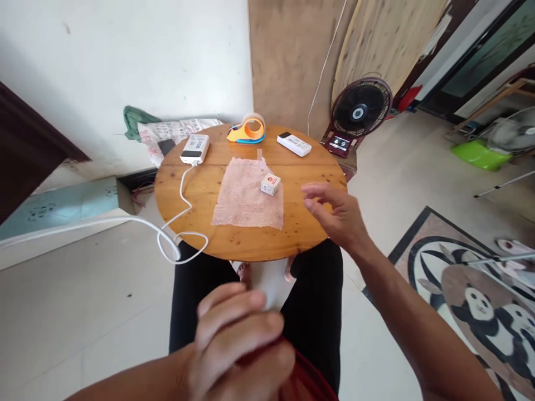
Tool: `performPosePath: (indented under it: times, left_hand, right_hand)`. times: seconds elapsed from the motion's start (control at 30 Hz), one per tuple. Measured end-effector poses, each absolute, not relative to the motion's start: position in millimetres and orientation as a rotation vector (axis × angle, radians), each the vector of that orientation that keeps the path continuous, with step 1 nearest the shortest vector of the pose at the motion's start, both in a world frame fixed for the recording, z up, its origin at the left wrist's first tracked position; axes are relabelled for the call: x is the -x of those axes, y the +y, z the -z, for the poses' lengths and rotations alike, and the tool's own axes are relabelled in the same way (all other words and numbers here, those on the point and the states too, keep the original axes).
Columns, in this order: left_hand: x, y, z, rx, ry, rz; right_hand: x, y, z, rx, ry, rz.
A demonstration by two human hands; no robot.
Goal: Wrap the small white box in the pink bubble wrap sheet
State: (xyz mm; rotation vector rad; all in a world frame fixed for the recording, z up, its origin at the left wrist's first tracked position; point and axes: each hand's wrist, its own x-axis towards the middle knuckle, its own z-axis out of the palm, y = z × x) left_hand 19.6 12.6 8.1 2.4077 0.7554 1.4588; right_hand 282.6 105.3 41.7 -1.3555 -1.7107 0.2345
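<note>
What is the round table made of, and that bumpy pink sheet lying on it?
The round table looks like varnished wood: orange-brown, glossy, with plank seams and dark knots. The pink sheet is probably bubble wrap: thin, see-through plastic with a dotted, bumpy texture, though the bubbles are too small to be sure.

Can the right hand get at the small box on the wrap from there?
Probably yes. The right hand hovers open beside the small box, which sits on the bubble wrap with nothing between them.

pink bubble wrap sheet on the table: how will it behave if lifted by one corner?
The bubble wrap sheet lies flat and thin, so it would likely droop limply. It looks light. The small box resting on its right edge would probably slide or tip off.
</note>
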Motion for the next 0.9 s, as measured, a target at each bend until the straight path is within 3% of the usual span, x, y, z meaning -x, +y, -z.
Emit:
performPosePath:
  times: [0.07,0.23,0.47,0.73,0.9]
  left_hand:
    - [-38.5,34.2,-15.8,-2.466,0.6,-1.281]
    - [-73.8,108.1,-2.5,-2.372,0.889,-0.94]
    - [-65.7,185.5,46.1,-2.421,1.147,-0.805]
    - [-12.9,229.3,48.4,-2.488,1.539,-0.764]
    - [-56.6,223.3,45.7,-2.594,1.289,-0.624]
  right_hand:
    - [-281.3,118.9,-24.6,1.36,-1.744,-0.289]
    - [-282.6,149.6,1.0,1.403,-1.81,-0.293]
    - [-269.8,199.5,22.0,1.447,-1.997,-0.178]
    - [-260.9,242.5,39.9,1.646,-1.982,-0.154]
    - [-263.1,248.4,53.8,1.7,-1.847,-0.185]
